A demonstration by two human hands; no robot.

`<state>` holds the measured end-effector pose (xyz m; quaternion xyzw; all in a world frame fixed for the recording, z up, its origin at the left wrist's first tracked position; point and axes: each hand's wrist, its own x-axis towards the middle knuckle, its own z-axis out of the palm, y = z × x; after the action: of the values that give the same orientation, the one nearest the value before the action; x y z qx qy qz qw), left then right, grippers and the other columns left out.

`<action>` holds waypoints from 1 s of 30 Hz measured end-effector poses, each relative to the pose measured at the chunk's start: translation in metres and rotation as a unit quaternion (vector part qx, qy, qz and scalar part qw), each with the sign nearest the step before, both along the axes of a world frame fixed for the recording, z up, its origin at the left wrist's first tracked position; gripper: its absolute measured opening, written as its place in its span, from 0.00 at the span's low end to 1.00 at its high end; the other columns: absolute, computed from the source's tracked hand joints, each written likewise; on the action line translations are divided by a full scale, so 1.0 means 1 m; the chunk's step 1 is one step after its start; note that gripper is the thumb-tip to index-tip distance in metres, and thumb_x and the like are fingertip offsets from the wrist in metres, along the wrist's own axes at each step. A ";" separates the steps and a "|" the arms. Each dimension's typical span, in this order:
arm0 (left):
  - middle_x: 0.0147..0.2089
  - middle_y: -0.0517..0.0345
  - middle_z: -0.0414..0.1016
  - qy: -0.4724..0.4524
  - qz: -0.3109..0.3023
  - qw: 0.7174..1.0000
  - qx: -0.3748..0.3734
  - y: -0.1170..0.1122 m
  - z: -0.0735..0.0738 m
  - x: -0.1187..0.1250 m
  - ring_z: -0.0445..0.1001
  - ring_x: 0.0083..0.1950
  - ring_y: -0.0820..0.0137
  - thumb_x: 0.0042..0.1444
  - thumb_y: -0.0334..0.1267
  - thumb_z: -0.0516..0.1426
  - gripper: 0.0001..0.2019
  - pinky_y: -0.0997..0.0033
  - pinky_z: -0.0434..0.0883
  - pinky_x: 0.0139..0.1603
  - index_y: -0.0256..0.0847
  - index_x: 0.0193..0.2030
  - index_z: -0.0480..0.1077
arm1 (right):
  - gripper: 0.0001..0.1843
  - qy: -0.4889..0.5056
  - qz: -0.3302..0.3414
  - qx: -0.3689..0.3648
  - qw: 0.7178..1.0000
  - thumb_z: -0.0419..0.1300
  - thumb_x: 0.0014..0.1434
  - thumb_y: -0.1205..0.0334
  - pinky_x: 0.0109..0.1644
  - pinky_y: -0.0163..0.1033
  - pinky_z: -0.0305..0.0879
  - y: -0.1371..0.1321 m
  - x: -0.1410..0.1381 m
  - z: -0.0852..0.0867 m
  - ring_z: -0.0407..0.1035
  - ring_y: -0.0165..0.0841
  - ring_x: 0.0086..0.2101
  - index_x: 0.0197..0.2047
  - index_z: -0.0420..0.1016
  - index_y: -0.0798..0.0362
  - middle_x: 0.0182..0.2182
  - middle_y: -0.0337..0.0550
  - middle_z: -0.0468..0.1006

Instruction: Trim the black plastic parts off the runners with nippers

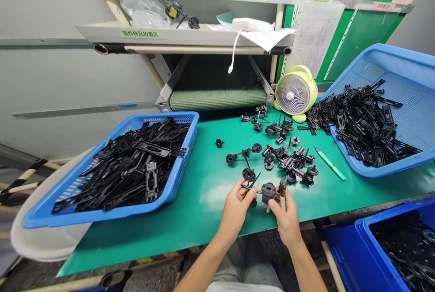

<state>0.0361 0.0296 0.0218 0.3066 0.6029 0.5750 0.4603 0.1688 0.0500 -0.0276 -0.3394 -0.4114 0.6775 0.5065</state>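
Note:
My left hand (236, 208) and my right hand (287, 217) hold a black moulded plastic assembly (268, 192) between them above the green mat (200, 210). The left fingers pinch a thin arm of it near a round black disc (248, 174). The right fingers grip its far side, along with a pale slender stem (281, 203), whose nature I cannot tell. Just beyond my hands lie several similar black assemblies (288, 160). A green-handled craft knife (329, 165) rests on the mat to the right of them, out of reach of my fingers.
A blue basket (185, 145) of black plastic pieces stands at the left, above a white tub. Another blue basket (380, 169) sits tilted at the right. A yellow-green fan (295, 93) stands behind the mat, below a shelf. A blue crate (384, 242) sits low at the right.

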 end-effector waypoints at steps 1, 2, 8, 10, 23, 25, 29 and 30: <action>0.32 0.55 0.78 -0.008 -0.012 1.000 -0.008 -0.007 -0.005 0.002 0.76 0.36 0.66 0.49 0.49 0.62 0.27 0.70 0.71 0.39 0.38 0.52 0.66 | 0.19 -0.008 -0.007 -0.006 1.000 0.69 0.53 0.54 0.39 0.37 0.66 -0.002 -0.004 0.001 0.68 0.32 0.33 0.44 0.71 0.51 0.35 0.40 0.74; 0.35 0.54 0.79 -0.017 -0.028 0.999 -0.011 -0.013 -0.008 0.001 0.77 0.39 0.65 0.49 0.48 0.63 0.28 0.68 0.71 0.42 0.39 0.55 0.65 | 0.18 -0.016 -0.011 -0.013 1.000 0.69 0.53 0.54 0.38 0.37 0.66 -0.003 -0.006 0.001 0.68 0.32 0.33 0.44 0.71 0.51 0.35 0.40 0.74; 0.47 0.48 0.79 0.108 -0.089 0.989 -0.040 -0.013 0.010 -0.041 0.77 0.49 0.59 0.50 0.43 0.62 0.27 0.61 0.70 0.53 0.44 0.58 0.66 | 0.16 -0.006 -0.053 -0.040 0.998 0.67 0.54 0.53 0.33 0.37 0.65 0.011 -0.001 -0.002 0.66 0.31 0.29 0.41 0.71 0.53 0.31 0.40 0.72; 0.47 0.50 0.79 0.239 -0.058 0.969 -0.022 0.012 0.028 -0.056 0.77 0.49 0.60 0.56 0.44 0.57 0.21 0.61 0.70 0.54 0.44 0.56 0.68 | 0.17 0.012 -0.080 -0.045 0.996 0.67 0.54 0.52 0.34 0.38 0.67 0.020 0.004 -0.004 0.67 0.32 0.30 0.41 0.70 0.51 0.32 0.40 0.72; 0.56 0.48 0.69 0.548 -0.250 0.798 -0.037 0.280 0.031 -0.075 0.73 0.51 0.62 0.62 0.42 0.56 0.18 0.53 0.73 0.50 0.38 0.57 0.66 | 0.24 0.047 -0.116 -0.068 0.990 0.70 0.52 0.54 0.37 0.40 0.71 0.026 0.010 -0.034 0.72 0.36 0.36 0.51 0.70 0.46 0.41 0.42 0.77; 0.56 0.48 0.70 0.561 -0.267 0.782 -0.042 0.282 0.025 -0.082 0.73 0.51 0.62 0.62 0.42 0.56 0.18 0.54 0.73 0.50 0.38 0.56 0.66 | 0.23 0.049 -0.119 -0.065 0.990 0.69 0.53 0.55 0.38 0.40 0.71 0.027 0.010 -0.040 0.72 0.36 0.37 0.51 0.70 0.46 0.41 0.42 0.77; 0.56 0.47 0.70 0.567 -0.317 0.759 -0.048 0.259 0.025 -0.106 0.73 0.51 0.61 0.59 0.44 0.59 0.17 0.56 0.72 0.51 0.38 0.52 0.70 | 0.25 0.061 -0.112 -0.085 0.988 0.70 0.51 0.55 0.38 0.41 0.72 0.027 0.010 -0.037 0.73 0.37 0.38 0.51 0.70 0.45 0.42 0.41 0.77; 0.55 0.47 0.70 0.565 -0.326 0.757 -0.051 0.250 0.026 -0.112 0.73 0.51 0.60 0.55 0.46 0.62 0.17 0.58 0.71 0.52 0.38 0.48 0.73 | 0.25 0.063 -0.107 -0.091 0.988 0.70 0.51 0.55 0.38 0.41 0.71 0.027 0.010 -0.034 0.73 0.37 0.38 0.51 0.70 0.45 0.42 0.41 0.77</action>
<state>-0.0763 0.2793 0.0477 0.7296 0.6454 0.0817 0.2107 0.1792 0.0771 -0.0620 -0.3829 -0.2771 0.6738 0.5680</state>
